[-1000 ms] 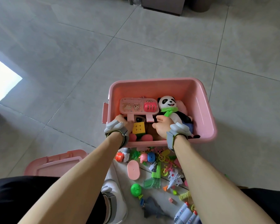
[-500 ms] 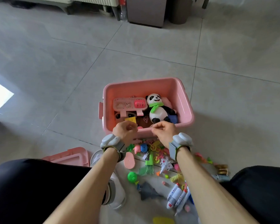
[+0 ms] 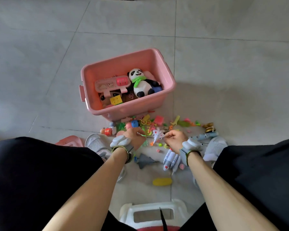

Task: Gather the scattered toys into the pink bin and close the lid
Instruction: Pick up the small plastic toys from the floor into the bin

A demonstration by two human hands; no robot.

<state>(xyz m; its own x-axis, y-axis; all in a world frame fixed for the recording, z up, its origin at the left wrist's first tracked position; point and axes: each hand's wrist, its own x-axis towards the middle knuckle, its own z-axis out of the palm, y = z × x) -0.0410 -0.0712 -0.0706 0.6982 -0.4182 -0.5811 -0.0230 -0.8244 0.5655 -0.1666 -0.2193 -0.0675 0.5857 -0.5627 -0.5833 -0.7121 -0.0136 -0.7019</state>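
Both hands have come back out of the pink bin and down to the toys on the floor just in front of it. The right hand has its fingers curled, pinching a small white toy jet at its tail side. The left hand is also curled, apparently round a thin green plastic piece, though what exactly it grips is hard to tell. The jet looks like light, hard plastic with thin wings that could snap, so the body is probably the safer place to hold. It is white with small red marks, nose pointing down-left. Around the hands lie many small bright pieces, a toy rocket and a grey plane. The bin stands open, a panda inside; its lid lies left, partly hidden by a knee.
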